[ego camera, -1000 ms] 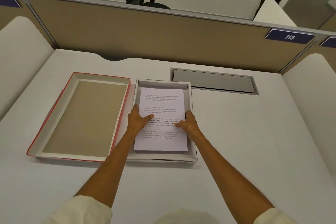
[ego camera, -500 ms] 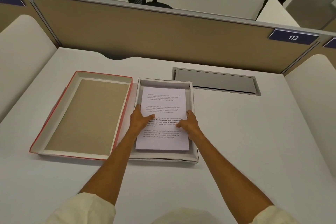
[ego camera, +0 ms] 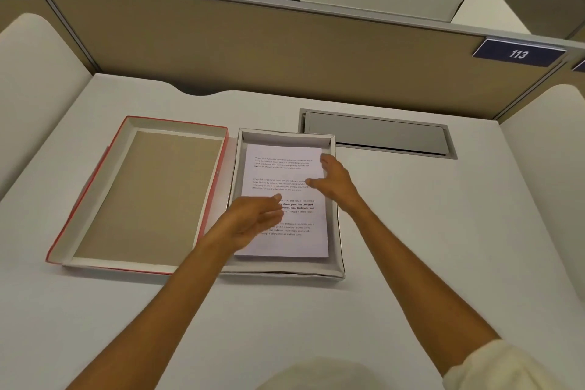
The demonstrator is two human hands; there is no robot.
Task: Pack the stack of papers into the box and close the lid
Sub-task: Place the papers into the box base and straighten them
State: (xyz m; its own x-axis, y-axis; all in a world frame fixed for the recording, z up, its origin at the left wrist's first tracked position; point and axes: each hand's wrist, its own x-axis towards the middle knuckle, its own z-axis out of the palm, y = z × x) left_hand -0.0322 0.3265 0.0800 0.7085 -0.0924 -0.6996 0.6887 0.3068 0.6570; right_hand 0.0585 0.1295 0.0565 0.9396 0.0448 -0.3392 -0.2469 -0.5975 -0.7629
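The left hand [ego camera: 253,220] is motion-blurred, so it's hard to say if it touches the stack of papers [ego camera: 285,199]; its fingers look loosely spread and cover the page's lower left text. The right hand [ego camera: 334,182] hovers at the right edge, fingers open, gripping nothing. The papers lie flat inside the white box [ego camera: 338,231] on the desk [ego camera: 411,231]. The red-edged lid [ego camera: 142,193] sits upturned just left, touching the box. A grey cable hatch [ego camera: 376,133] sits behind.

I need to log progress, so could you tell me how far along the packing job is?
Done: the stack of white printed papers lies inside the shallow white cardboard box. In hand: the left hand and right hand are open above it. Left: the red-edged cardboard lid lies upturned beside the box, not yet fitted.
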